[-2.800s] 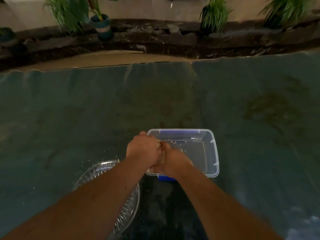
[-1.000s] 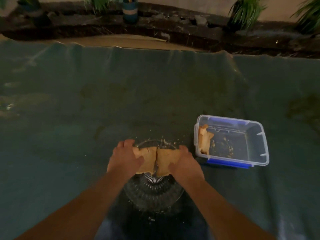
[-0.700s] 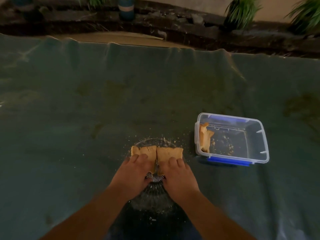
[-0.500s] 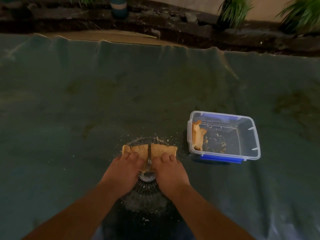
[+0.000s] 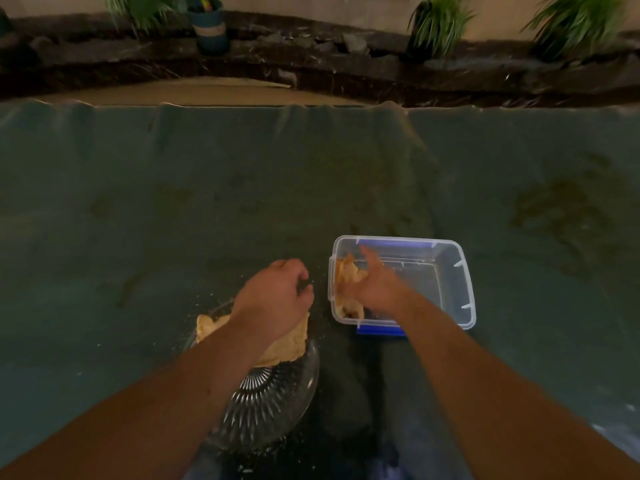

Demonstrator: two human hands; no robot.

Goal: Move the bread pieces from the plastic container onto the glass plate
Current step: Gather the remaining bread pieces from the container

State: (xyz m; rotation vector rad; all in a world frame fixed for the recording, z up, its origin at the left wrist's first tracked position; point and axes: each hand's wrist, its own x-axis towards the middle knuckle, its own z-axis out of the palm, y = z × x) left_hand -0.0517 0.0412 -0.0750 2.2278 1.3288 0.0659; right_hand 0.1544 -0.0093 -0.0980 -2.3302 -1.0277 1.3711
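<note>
At about four o'clock on the dark teal cloth-covered tabletop (image 5: 173,202), a clear rectangular plastic container with blue clips (image 5: 460,292) holds the remaining tan torn bread pieces (image 5: 346,271), which lean against its nine o'clock wall. The right hand (image 5: 374,289) reaches inside with fingers spread loosely beside the bread; whether they have closed on a piece cannot be told, since the palm hides the contact. At six o'clock, just beside the container, a round ribbed glass plate (image 5: 270,403) carries flat bread slices (image 5: 287,344) on its twelve o'clock half. The left hand (image 5: 277,299) hangs over that far rim, fingers curled loosely inward and apparently holding nothing. Pale crumbs (image 5: 204,299) dot the cloth around the plate.

The step in hand appears to be collecting the last pieces. To do it well, the right hand should slide its fingers between the bread and the wall and cup the piece from below, since the bread looks soft and crumbly and a hard pinch would tear it. A low, short carry to the plate's bare six o'clock half should limit falling crumbs, and the left hand could steady the light container if it shifts.
</note>
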